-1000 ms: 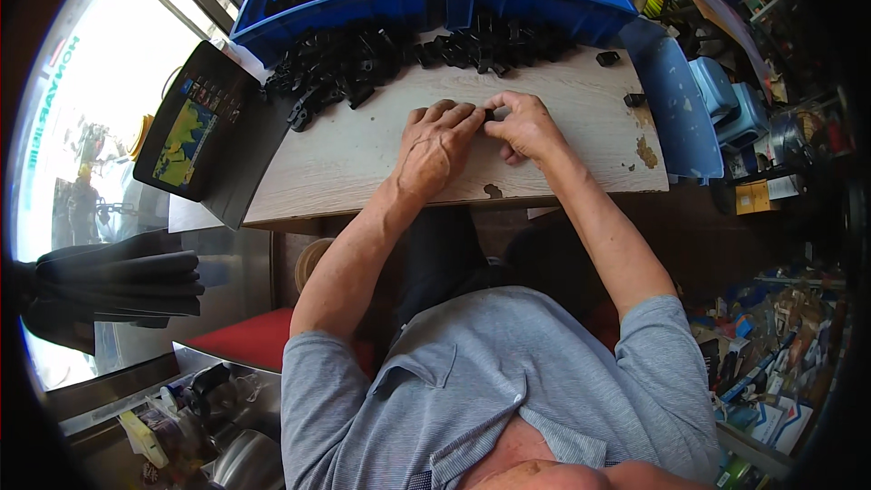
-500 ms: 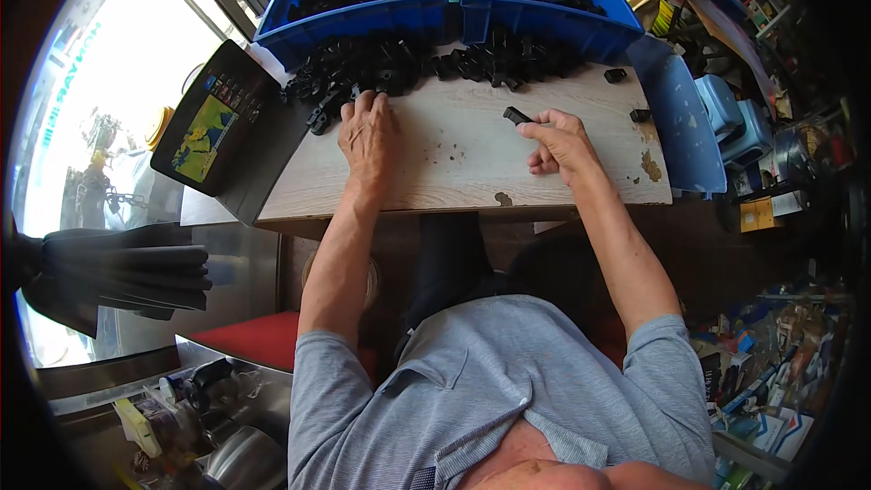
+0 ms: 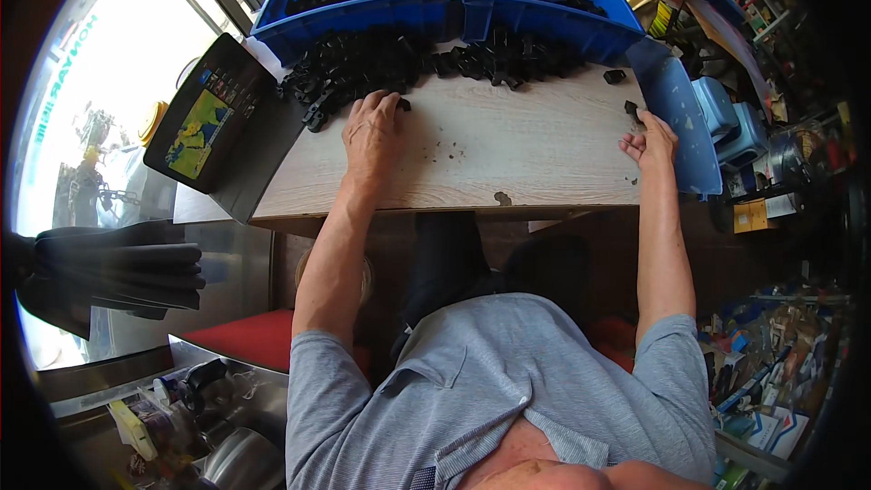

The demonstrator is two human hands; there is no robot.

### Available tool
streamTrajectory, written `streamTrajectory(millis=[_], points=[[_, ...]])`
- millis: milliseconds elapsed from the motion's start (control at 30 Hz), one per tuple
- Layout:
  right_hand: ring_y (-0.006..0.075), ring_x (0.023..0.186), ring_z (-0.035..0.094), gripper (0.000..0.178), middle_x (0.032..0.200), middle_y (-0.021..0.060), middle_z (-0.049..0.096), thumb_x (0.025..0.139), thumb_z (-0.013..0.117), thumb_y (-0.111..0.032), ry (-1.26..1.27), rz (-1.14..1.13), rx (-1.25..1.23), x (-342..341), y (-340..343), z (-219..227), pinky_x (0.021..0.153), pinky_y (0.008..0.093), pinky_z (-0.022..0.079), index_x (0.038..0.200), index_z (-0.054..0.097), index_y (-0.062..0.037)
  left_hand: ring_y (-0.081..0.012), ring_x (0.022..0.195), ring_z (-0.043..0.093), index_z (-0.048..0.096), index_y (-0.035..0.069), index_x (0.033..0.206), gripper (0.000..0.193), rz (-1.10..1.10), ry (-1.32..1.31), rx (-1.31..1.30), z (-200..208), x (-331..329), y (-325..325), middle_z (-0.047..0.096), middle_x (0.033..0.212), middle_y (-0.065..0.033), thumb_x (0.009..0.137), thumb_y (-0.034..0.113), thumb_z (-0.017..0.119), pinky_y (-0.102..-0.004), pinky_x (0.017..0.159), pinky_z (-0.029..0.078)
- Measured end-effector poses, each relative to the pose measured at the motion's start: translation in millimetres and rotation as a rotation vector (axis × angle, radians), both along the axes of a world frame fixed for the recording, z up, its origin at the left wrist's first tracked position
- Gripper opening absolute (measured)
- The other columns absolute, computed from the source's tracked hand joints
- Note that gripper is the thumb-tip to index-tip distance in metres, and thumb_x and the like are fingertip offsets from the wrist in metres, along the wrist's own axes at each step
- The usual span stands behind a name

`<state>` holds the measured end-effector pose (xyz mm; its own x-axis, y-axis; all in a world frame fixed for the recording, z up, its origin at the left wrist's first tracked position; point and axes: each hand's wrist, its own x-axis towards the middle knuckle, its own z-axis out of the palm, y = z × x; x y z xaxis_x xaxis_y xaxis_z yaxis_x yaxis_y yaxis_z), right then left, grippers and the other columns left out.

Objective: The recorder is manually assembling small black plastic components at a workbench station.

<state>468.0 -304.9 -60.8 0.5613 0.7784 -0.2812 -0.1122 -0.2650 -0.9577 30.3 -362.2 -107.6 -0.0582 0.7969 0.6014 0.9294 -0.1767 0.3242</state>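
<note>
My left hand is on the table beside the heap of black plastic parts, its fingers curled. A small black plastic part shows at its fingertips; the grip itself is partly hidden. At the table's right edge, my right hand has thumb and forefinger closed at another small black part. The other fingers of that hand are loosely bent. One more black piece lies on the tabletop, farther back than my right hand.
Two blue bins holding black parts stand behind the heap. A tablet leans at the left. Beside the table's right edge is a blue plastic panel or tray. Worn spots mark the wooden tabletop.
My right hand has moved right, from mid-table to the right edge. The long black part it held no longer shows plainly. A black part now shows at my left fingertips.
</note>
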Motion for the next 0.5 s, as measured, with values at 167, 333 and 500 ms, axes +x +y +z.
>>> streamTrajectory(millis=[167,333,500], points=[[0.0196,0.055,0.062,0.027,0.058,0.0044,0.051,0.085,0.078,-0.016,0.006,0.145,0.009,-20.5,-6.7,0.9,0.058,0.0392,0.063,0.108,0.070,-0.0048,-0.0335,0.098,0.067,0.073,0.006,0.108,0.021,-0.048,-0.030,-0.039,4.2,5.0,6.3,0.073,0.101,-0.0125,0.090,0.015,0.067,-0.0423,0.090,0.052],[0.0160,0.050,0.060,0.025,0.058,0.0026,0.053,0.085,0.078,-0.017,-0.028,0.334,-0.046,-58.7,-0.3,0.8,0.052,0.0329,0.060,0.105,0.069,-0.0062,-0.0338,0.094,0.066,0.074,0.006,0.104,0.018,-0.021,-0.148,0.006,3.0,13.2,16.1,0.073,0.098,-0.0126,0.092,0.016,0.066,-0.0421,0.085,0.052],[0.0136,0.050,0.060,0.032,0.063,0.0020,0.056,0.084,0.080,-0.021,-0.147,0.521,-0.092,-101.7,21.1,-4.1,0.047,0.0299,0.056,0.108,0.065,-0.0060,-0.0338,0.094,0.066,0.072,0.007,0.108,0.021,-0.060,-0.010,-0.007,1.8,23.6,8.7,0.073,0.101,-0.0118,0.088,0.012,0.068,-0.0416,0.085,0.052]])
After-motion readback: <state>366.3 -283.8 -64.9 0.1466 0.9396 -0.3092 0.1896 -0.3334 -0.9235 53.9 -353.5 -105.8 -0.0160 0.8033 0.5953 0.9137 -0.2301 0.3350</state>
